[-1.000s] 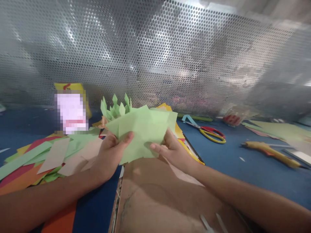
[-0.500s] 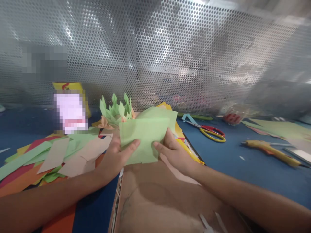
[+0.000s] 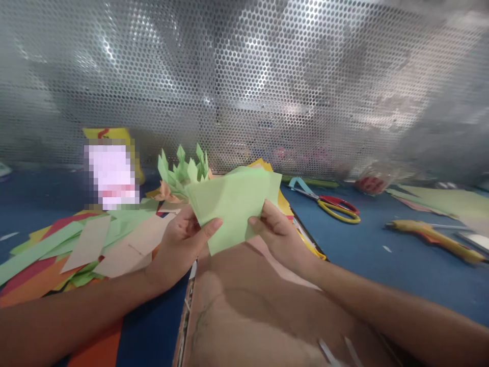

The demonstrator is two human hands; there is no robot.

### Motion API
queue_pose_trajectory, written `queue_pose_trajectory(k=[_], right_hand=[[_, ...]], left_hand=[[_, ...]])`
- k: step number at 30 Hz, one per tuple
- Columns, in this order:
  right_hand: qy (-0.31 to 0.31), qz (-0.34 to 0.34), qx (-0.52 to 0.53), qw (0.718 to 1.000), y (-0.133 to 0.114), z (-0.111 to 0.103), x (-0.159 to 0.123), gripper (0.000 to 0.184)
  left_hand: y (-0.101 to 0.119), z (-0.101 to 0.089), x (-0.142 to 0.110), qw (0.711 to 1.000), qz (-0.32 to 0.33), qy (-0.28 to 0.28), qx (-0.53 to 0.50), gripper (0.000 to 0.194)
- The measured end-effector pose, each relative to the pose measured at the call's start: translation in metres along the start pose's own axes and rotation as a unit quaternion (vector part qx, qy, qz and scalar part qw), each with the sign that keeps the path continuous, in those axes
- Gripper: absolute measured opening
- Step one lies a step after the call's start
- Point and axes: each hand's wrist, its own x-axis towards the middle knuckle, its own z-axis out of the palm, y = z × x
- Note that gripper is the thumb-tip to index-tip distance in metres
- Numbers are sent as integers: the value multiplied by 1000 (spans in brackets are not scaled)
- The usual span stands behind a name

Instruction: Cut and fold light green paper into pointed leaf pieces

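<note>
A light green sheet of paper (image 3: 229,206) is held up in front of me, tilted, over a brown board (image 3: 244,316). My left hand (image 3: 187,234) pinches its lower left side, thumb on the near face and fingers behind. At the right edge my right hand (image 3: 277,232) grips it between thumb and curled fingers. Whether it is one sheet or a few together, I cannot tell. More green paper shows just behind it. Beyond my left hand stands a folded green paper piece with pointed tips (image 3: 183,168) and small peach folds at its base.
Coloured paper strips (image 3: 87,239) lie piled on the blue table at left, near a yellow pack (image 3: 132,148). To the right are red-and-yellow-handled scissors (image 3: 338,209), a yellow glue gun (image 3: 435,237), a clear container (image 3: 372,178) and paper sheets (image 3: 443,199). Perforated metal (image 3: 244,86) rises behind.
The green paper has gone from nearly level to tilted, its left side swung out and its right edge higher. My left fingers have shifted along its edge; both hands still hold it.
</note>
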Motion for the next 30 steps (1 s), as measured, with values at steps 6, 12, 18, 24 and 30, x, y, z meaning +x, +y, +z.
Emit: queue_pose_trajectory(k=[6,12,18,24,30], right_hand=[[-8,-97,-139,986,14,-17,10,8],[-133,-56,-139,980,40,-26,16,22],[-129,-146,-217,957,11,-32,24,35],[-430,-128,-161,879,-18,-34,18,78],[-440,-79,-151,882,5,-26,-1,62]], left_hand=[[-8,-17,-3,908,306,-140,250,11],[-9,-12,-13,711,419,-296,481,21],[-1,-3,-30,657,327,-319,600,18],[2,-4,-32,645,231,-381,621,24],[3,-6,-38,666,304,-328,597,22]])
